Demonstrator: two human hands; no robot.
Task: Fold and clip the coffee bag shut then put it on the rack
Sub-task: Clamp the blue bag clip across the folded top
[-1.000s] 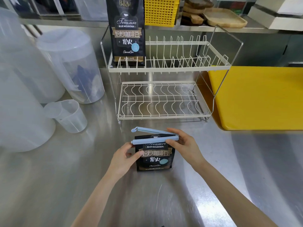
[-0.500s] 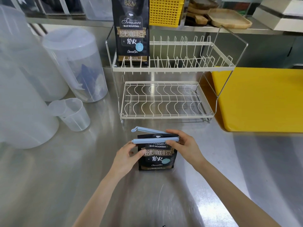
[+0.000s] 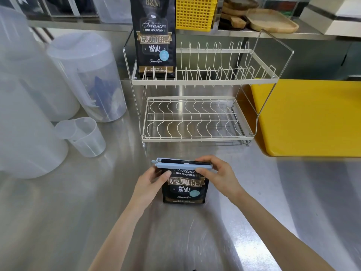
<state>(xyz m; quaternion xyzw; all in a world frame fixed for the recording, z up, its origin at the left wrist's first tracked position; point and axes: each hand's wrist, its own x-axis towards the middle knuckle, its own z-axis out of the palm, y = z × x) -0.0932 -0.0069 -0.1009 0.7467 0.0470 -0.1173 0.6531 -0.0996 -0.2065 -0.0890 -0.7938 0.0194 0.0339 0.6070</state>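
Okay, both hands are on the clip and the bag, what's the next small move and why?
Probably squeeze the clip fully shut with the right hand, then check the latch. Its two bars already lie nearly together across the folded top of the bag, the left hand steadies the bag's side, and whether it has latched is not visible.

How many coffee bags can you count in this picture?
2. One coffee bag stands on the rack's top shelf; the other bag sits on the counter between both hands.
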